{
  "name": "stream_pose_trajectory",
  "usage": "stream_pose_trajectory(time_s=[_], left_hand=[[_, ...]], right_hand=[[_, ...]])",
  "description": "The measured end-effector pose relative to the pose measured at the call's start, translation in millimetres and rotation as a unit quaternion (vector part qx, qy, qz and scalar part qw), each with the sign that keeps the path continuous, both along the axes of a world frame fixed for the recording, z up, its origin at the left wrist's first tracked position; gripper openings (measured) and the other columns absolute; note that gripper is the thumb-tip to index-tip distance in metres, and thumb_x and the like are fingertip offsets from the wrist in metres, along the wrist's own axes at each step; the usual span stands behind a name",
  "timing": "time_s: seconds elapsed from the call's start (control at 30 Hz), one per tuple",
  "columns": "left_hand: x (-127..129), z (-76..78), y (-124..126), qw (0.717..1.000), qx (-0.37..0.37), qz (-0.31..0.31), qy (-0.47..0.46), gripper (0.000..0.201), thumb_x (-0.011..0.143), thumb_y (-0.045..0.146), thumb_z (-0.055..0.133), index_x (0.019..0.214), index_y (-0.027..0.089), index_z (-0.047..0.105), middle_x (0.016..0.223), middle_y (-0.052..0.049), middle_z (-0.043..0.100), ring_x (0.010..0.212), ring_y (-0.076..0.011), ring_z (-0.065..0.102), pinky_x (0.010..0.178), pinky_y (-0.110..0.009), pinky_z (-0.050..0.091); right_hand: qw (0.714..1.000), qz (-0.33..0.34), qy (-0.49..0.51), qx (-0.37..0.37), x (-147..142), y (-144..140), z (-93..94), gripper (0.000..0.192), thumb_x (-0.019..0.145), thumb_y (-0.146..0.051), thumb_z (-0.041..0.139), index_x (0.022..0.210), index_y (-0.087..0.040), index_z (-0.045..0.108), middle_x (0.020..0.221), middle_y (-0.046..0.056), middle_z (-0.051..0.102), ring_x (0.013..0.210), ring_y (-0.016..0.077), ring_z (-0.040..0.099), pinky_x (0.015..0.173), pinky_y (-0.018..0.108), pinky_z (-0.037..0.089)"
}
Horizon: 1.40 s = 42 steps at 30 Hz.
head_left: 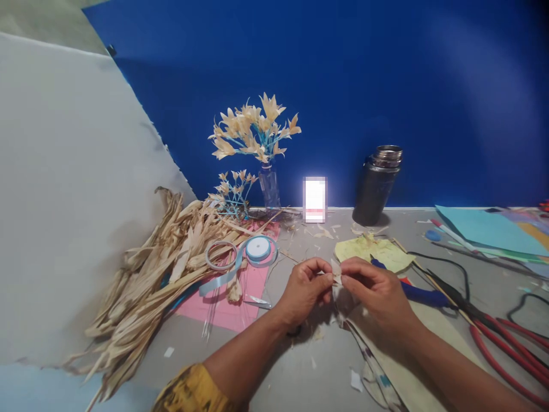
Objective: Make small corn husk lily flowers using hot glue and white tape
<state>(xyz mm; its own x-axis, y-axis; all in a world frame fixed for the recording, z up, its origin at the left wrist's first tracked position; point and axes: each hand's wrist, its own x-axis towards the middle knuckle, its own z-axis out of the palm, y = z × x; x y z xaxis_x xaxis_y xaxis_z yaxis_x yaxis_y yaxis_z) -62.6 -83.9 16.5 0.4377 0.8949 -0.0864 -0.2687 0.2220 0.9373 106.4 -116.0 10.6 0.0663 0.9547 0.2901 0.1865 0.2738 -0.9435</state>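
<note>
Overhead, surface (300,366): grey, littered with husk scraps.
Wall (386,86): deep blue.
Left grip (305,289), right grip (377,292): both pinching one husk piece (335,273).

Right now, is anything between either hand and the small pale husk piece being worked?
Nothing visible. The left hand and right hand both pinch the pale husk piece directly at their fingertips, above the grey table. The husk pile and ribbon spool lie off to the left.
</note>
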Motion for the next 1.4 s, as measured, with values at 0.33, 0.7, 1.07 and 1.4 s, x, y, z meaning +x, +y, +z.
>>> stream_pose_trajectory(time_s=[0.33,0.7,1.07,1.4], left_hand=[[1,-10.0,3,0.998,-0.058,-0.020,-0.024,0.046,0.055,0.041,0.097,0.076,0.015,0.066,0.051,0.005,0.057,0.040,-0.0062,0.048,0.039,-0.018,0.032],[-1,-10.3,6,0.991,-0.053,-0.075,-0.098,0.045,0.064,0.042,0.094,0.078,0.015,0.061,0.077,-0.001,0.070,0.046,-0.0052,0.054,0.039,-0.017,0.032],[-5,-3.8,4,0.997,-0.008,-0.068,-0.032,0.048,0.072,0.053,0.086,0.081,0.016,0.057,0.069,0.001,0.064,0.045,-0.0059,0.052,0.041,-0.018,0.035],[-2,-2.9,1,0.997,0.048,-0.036,0.041,0.035,0.079,0.047,0.078,0.082,0.017,0.060,0.062,0.003,0.060,0.048,-0.0077,0.052,0.048,-0.020,0.038]], right_hand=[[0.980,0.025,0.150,-0.130,-10,-10,9.5,0.025,0.076,-0.040,0.082,0.080,-0.021,0.066,0.064,-0.002,0.065,0.053,0.0159,0.060,0.052,0.028,0.049],[0.943,0.114,0.273,-0.154,3,5,-0.1,0.036,0.073,-0.046,0.089,0.086,-0.016,0.075,0.068,0.000,0.068,0.047,0.0036,0.041,0.046,0.018,0.030],[0.975,0.086,0.182,-0.098,6,2,-4.9,0.051,0.095,-0.062,0.061,0.066,-0.020,0.058,0.049,-0.005,0.046,0.050,0.0097,0.035,0.051,0.024,0.028],[0.988,0.078,0.110,-0.076,2,-5,3.7,0.033,0.083,-0.052,0.076,0.085,-0.019,0.071,0.077,0.003,0.070,0.068,0.0170,0.063,0.061,0.028,0.049]])
